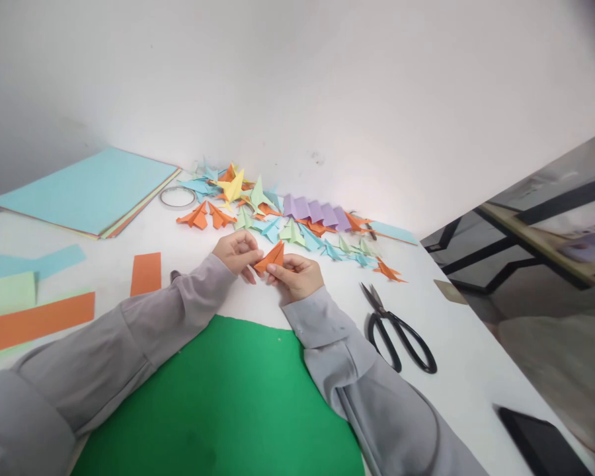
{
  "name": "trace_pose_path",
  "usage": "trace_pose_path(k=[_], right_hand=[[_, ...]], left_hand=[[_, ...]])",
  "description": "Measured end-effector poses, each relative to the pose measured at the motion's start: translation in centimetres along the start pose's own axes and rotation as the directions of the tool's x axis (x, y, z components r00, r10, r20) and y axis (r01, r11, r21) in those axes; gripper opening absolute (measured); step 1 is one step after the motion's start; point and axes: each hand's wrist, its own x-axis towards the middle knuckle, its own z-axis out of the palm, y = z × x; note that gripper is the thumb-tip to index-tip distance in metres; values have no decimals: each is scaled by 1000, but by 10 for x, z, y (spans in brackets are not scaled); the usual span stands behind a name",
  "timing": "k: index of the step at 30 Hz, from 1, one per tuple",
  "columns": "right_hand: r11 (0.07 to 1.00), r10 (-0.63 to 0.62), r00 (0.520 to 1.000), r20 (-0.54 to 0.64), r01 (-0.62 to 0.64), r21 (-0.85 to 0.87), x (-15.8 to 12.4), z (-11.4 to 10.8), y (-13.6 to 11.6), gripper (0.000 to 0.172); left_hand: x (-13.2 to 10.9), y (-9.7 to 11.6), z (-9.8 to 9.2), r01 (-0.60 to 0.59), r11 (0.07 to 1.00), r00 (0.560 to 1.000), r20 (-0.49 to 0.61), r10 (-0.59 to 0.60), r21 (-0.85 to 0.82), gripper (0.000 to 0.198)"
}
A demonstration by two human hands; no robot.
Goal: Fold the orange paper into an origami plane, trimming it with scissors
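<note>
Between my hands, above the table, is a small folded piece of orange paper [272, 256] with a pointed top. My right hand [301, 274] grips it from the right, thumb on its front face. My left hand [238, 254] pinches at its left corner with thumb and forefinger. Just behind, folded paper shapes in several colours lie in rows, among them two orange ones [205, 215], a yellow one [234, 187] and a purple pleated strip [317, 213]. Beneath my forearms is a green sheet [228, 396].
Black-handled scissors [394, 325] lie right of my right hand, blades pointing away. A dark phone-like slab [545, 439] is at the near right edge. Stacked coloured sheets [94, 188] and a tape roll [177, 197] are back left. Orange strips [146, 273] lie left. A wall [297, 99] rises behind.
</note>
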Motion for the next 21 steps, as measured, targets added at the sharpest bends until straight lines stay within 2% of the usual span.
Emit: trace_pose_path(k=[3, 9, 17, 21], right_hand=[[1000, -5, 1000, -18, 5, 22, 1, 0, 1, 21], [1000, -2, 1000, -12, 2, 30, 4, -2, 4, 24], [999, -21, 999, -31, 22, 38, 3, 0, 2, 20], [999, -12, 999, -44, 14, 31, 2, 0, 1, 20]], left_hand=[[1, 0, -1, 66, 997, 997, 33, -64, -48, 37], [-3, -8, 2, -112, 992, 994, 1, 112, 60, 33], [-4, -9, 6, -154, 970, 977, -116, 178, 190, 25], [-5, -8, 7, -148, 972, 977, -128, 173, 184, 24]])
